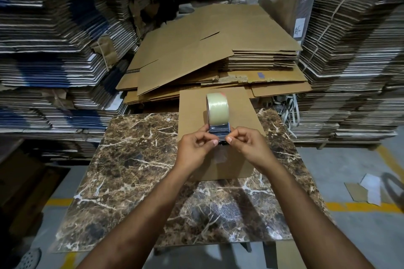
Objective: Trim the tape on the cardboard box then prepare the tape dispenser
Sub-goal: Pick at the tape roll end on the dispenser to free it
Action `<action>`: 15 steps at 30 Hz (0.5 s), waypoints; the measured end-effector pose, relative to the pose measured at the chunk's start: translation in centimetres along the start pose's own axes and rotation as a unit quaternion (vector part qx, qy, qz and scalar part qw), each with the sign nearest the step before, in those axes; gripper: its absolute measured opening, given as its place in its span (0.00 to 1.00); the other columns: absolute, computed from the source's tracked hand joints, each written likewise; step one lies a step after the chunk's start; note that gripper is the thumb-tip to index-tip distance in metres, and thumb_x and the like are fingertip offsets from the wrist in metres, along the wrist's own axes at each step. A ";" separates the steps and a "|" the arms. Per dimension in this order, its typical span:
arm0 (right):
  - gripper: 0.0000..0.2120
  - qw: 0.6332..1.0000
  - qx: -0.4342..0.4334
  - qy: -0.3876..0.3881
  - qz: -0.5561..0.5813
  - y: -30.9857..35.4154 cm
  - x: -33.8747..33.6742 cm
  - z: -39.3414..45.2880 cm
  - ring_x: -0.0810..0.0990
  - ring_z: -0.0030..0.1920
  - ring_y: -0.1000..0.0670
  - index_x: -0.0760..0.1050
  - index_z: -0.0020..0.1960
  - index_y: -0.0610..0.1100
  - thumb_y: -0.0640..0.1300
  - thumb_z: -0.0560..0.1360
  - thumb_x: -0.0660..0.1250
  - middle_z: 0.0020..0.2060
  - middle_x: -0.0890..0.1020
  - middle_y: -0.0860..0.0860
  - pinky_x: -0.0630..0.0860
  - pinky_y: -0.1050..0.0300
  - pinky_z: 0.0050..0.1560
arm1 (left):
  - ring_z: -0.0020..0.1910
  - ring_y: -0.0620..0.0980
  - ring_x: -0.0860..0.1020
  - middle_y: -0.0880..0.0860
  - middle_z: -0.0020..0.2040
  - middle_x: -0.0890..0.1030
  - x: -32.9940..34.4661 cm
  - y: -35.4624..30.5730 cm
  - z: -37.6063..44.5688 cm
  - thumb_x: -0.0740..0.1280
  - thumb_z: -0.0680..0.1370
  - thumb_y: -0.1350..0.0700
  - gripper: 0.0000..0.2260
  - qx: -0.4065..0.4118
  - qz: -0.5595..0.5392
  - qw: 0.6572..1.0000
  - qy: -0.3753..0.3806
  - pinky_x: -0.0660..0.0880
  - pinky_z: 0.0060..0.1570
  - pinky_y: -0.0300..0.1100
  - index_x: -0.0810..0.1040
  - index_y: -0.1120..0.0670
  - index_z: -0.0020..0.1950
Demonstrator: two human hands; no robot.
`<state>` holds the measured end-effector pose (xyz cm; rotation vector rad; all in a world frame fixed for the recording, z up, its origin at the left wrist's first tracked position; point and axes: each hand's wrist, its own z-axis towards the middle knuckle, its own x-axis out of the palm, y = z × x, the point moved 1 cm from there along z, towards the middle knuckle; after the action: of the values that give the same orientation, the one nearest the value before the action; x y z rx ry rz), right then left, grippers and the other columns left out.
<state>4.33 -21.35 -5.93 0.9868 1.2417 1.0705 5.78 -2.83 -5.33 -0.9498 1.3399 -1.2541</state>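
A flat brown cardboard box (231,166) lies on the marble-patterned table (140,159), reaching past its far edge. On the box stands a tape dispenser (219,130) with a clear tape roll (217,108) upright in it. My left hand (195,148) and my right hand (248,144) meet at the dispenser's near end. Both pinch the loose end of the clear tape between thumb and fingers, just over the dark blade part. A short strip of clear tape shows on the box below my hands.
Stacks of flattened brown cardboard (214,50) lie just beyond the table. Tall bundles of folded cartons (54,50) rise on the left, and more bundled cartons (354,61) stand on the right. Cardboard and paper scraps (365,190) lie on the grey floor by a yellow line.
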 end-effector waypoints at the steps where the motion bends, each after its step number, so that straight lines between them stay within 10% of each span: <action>1: 0.04 1.000 0.000 -0.011 0.005 -0.1 0.0 0.0 0.82 0.42 0.52 0.84 0.46 0.41 0.41 0.76 0.72 0.41 0.86 0.42 0.76 0.54 0.47 | 0.70 0.48 0.75 0.56 0.71 0.77 0.0 0.0 0.1 0.75 0.74 0.64 0.12 -0.001 -0.003 1.000 -0.011 0.71 0.64 0.36 0.85 0.45 0.42; 8: 0.06 0.992 -0.036 -0.114 -0.036 1.3 0.5 -0.7 0.84 0.45 0.63 0.86 0.51 0.44 0.40 0.74 0.74 0.44 0.87 0.55 0.78 0.69 0.47 | 0.49 0.39 0.83 0.43 0.49 0.86 0.6 -0.3 0.4 0.75 0.74 0.60 0.08 0.012 -0.006 0.997 -0.082 0.77 0.51 0.34 0.86 0.45 0.43; 15: 0.14 0.984 -0.029 -0.171 -0.035 1.2 1.1 -0.7 0.85 0.46 0.59 0.84 0.58 0.52 0.44 0.72 0.76 0.44 0.86 0.58 0.80 0.66 0.47 | 0.49 0.48 0.84 0.51 0.50 0.84 0.7 -0.5 0.9 0.76 0.74 0.55 0.07 0.021 0.034 0.993 -0.114 0.81 0.54 0.47 0.85 0.41 0.42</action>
<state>3.57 -20.00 -5.03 1.0253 0.9511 0.8367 6.52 -3.76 -4.86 -0.9784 1.1540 -1.0833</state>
